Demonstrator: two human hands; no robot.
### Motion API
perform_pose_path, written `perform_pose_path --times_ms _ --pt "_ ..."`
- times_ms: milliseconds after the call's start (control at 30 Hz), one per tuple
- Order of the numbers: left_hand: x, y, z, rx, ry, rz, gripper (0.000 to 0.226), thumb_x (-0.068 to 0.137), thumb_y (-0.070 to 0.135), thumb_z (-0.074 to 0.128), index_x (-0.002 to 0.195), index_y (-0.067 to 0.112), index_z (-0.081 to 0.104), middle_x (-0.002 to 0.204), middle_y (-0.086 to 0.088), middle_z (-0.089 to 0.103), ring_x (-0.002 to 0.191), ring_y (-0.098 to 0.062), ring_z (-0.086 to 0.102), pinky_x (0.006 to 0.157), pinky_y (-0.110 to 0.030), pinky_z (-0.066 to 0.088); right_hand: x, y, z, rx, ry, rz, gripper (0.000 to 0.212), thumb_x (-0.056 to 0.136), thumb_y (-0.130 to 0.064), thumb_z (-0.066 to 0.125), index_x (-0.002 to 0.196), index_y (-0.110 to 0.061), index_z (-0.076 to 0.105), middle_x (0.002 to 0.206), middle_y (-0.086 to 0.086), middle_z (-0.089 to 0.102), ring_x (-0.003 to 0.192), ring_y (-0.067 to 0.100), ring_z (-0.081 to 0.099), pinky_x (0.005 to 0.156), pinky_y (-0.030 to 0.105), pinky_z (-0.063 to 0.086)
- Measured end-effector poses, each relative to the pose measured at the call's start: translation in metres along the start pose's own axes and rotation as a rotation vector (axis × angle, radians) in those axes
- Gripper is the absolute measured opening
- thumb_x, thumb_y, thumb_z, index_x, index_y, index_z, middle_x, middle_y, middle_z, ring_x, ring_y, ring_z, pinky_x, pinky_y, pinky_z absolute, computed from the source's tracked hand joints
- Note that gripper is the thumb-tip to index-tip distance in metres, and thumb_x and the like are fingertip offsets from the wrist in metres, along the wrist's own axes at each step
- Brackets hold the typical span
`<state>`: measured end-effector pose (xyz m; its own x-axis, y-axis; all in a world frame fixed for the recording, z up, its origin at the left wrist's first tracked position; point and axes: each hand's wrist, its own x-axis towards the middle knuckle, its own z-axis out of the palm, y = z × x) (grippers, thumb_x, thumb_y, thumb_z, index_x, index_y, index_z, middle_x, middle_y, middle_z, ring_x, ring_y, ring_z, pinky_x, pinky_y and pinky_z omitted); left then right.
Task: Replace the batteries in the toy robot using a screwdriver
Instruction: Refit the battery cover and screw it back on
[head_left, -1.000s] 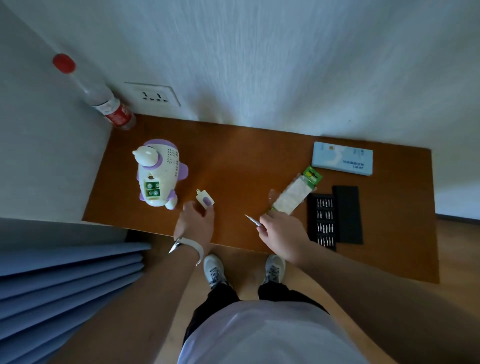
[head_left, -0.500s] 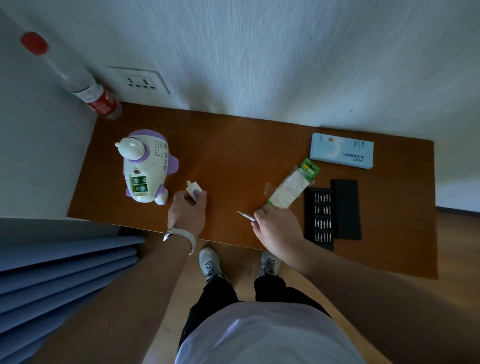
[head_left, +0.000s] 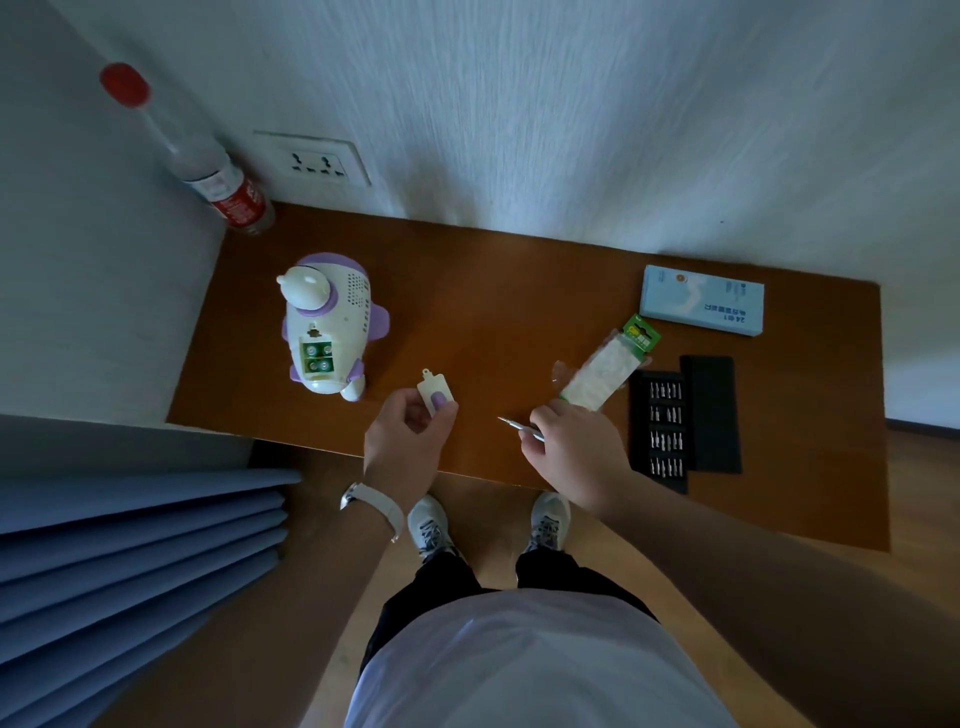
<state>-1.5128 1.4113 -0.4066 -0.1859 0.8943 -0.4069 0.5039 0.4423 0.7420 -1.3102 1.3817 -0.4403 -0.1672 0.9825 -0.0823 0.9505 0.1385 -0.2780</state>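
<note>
The toy robot (head_left: 327, 332) lies on the left part of the tabletop (head_left: 493, 312) with its battery compartment (head_left: 318, 357) facing up and uncovered. Green cells sit in it, though whether they are old or fresh cannot be told. The left hand (head_left: 405, 447) pinches the small battery cover (head_left: 435, 391) between thumb and fingers, just right of the robot's near end. The right hand (head_left: 571, 447) has its fingers curled round the screwdriver (head_left: 519, 426), tip pointing left, right by the near end of the battery pack (head_left: 605, 371), which looks mostly clear.

The step in hand seems to be dealing with the cover, either parking it or refitting it. If it is to be parked, it belongs flat on bare tabletop close to the robot, well apart from the open bit case (head_left: 662, 426), so that it and any screw stay easy to find. If it is to be refitted, the tabbed end should go in first and the cover should sit flush before any screw is driven. The robot's rounded body may rock, so the left hand should steady it while the right hand turns the screwdriver straight down with light pressure.
</note>
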Motion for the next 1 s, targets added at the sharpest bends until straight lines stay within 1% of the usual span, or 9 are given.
perform_pose_path --times_ms 67,200,367,433,533,633,767,867,1000 --pt "-0.005 0.005 -0.006 -0.021 -0.005 0.031 0.021 0.092 0.046 0.066 0.099 0.027 0.063 0.086 0.01 0.066 0.079 -0.008 0.062 0.061 -0.013 0.045 0.003 -0.012 -0.01 0.1 0.017 0.022 0.022 0.093 -0.035 0.056 0.087 -0.016 0.065 0.074 -0.005 0.06 0.059 0.01 0.055 0.049 0.023 0.046" --pt "-0.013 0.011 -0.021 -0.018 0.008 0.096 0.023 0.091 0.048 0.065 0.099 0.026 0.062 0.082 0.014 0.065 0.075 -0.004 0.062 0.056 -0.006 0.045 0.019 -0.044 -0.034 0.495 -0.094 0.108 0.023 0.097 -0.036 0.052 0.099 -0.018 0.064 0.079 -0.008 0.06 0.068 0.005 0.056 0.058 0.023 0.046" --pt "-0.016 0.007 -0.05 -0.059 0.015 0.12 0.019 0.091 0.047 0.066 0.098 0.03 0.062 0.082 0.014 0.067 0.077 -0.006 0.065 0.059 -0.012 0.048 0.037 -0.09 -0.063 0.721 -0.203 0.088 0.033 0.095 -0.047 0.045 0.101 -0.019 0.063 0.081 -0.005 0.063 0.072 0.011 0.06 0.062 0.027 0.046" --pt "-0.018 0.005 -0.062 -0.084 0.029 0.131 0.02 0.09 0.047 0.067 0.098 0.028 0.064 0.079 0.013 0.067 0.074 -0.002 0.064 0.057 -0.012 0.049 0.044 -0.107 -0.067 0.737 -0.223 0.091 0.038 0.091 -0.055 0.045 0.099 -0.023 0.062 0.081 -0.008 0.064 0.071 0.009 0.06 0.061 0.028 0.046" --pt "-0.017 0.001 -0.079 -0.1 0.098 0.166 0.025 0.088 0.048 0.069 0.096 0.025 0.066 0.071 0.015 0.065 0.067 0.0 0.061 0.053 -0.013 0.047 0.054 -0.128 -0.064 0.739 -0.198 0.129 0.019 0.094 -0.048 0.053 0.094 -0.029 0.06 0.077 -0.012 0.062 0.068 0.002 0.056 0.059 0.021 0.039" --pt "-0.013 -0.002 -0.097 -0.074 0.14 0.214 0.025 0.088 0.051 0.067 0.095 0.027 0.067 0.07 0.014 0.065 0.068 -0.004 0.062 0.053 -0.023 0.051 0.061 -0.148 -0.062 0.78 -0.176 0.134 0.016 0.093 -0.045 0.056 0.093 -0.029 0.059 0.079 -0.011 0.063 0.07 0.003 0.058 0.06 0.021 0.041" --pt "-0.001 -0.009 -0.12 -0.002 0.13 0.314 0.029 0.09 0.05 0.065 0.108 0.028 0.069 0.077 0.01 0.07 0.075 -0.005 0.066 0.06 -0.039 0.059 0.075 -0.171 -0.057 0.83 -0.147 0.166 0.025 0.091 -0.049 0.059 0.098 -0.025 0.061 0.085 -0.009 0.067 0.077 0.008 0.064 0.07 0.036 0.055" --pt "0.012 -0.012 -0.133 0.037 0.108 0.346 0.04 0.091 0.053 0.061 0.115 0.022 0.069 0.082 0.007 0.07 0.075 -0.006 0.066 0.063 -0.039 0.059 0.086 -0.182 -0.05 0.875 -0.139 0.203 0.028 0.089 -0.05 0.061 0.102 -0.025 0.061 0.09 -0.009 0.069 0.081 0.009 0.066 0.074 0.04 0.059" --pt "0.031 -0.012 -0.145 0.104 0.038 0.406 0.042 0.091 0.045 0.066 0.124 0.019 0.067 0.098 0.003 0.07 0.084 -0.004 0.064 0.071 -0.033 0.059 0.1 -0.189 -0.049 0.894 -0.113 0.231 0.027 0.09 -0.045 0.063 0.102 -0.022 0.061 0.092 -0.008 0.068 0.084 0.007 0.066 0.072 0.031 0.057"
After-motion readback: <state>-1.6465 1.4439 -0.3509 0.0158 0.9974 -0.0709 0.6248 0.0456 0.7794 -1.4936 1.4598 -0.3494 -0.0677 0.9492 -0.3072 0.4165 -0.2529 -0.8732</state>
